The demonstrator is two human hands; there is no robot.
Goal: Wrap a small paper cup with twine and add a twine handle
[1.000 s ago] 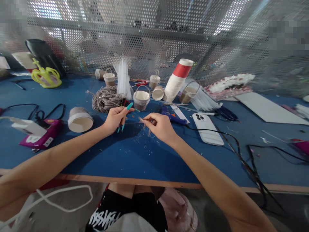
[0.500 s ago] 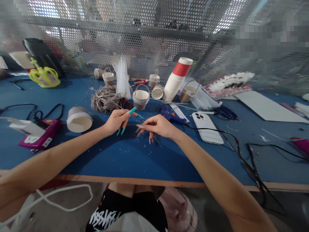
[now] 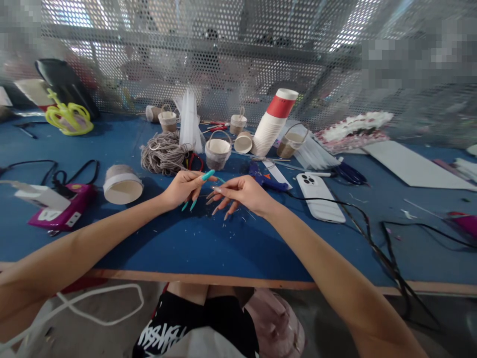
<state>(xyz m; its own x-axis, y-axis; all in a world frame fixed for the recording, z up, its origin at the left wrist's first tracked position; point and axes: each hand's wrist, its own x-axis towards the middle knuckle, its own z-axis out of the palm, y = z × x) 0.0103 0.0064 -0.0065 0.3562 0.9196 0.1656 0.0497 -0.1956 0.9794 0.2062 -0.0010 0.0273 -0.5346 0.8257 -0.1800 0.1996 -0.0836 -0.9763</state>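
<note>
Near the middle of the blue table, my left hand is closed in a pinch, its long turquoise nails pointing right. A thin strand seems to run between the hands, but what the left fingers hold is too small to name. My right hand pinches thumb to forefinger just beside it, with the other fingers spread downward; its held item is also too fine to make out. Small pale scraps lie on the table below. Behind the left hand rests a bundle of grey cord. A small handled bucket stands behind both hands.
A wrapped cup lies left of the left arm. Blue glue gun and white phone lie right, with black cables. Stacked paper cups lean behind. A yellow-green crown-shaped item and purple power strip are at left.
Both hands have shifted slightly, the left a little to the right. The lower fingers of my right hand have spread and moved left. The surrounding items look unchanged.
</note>
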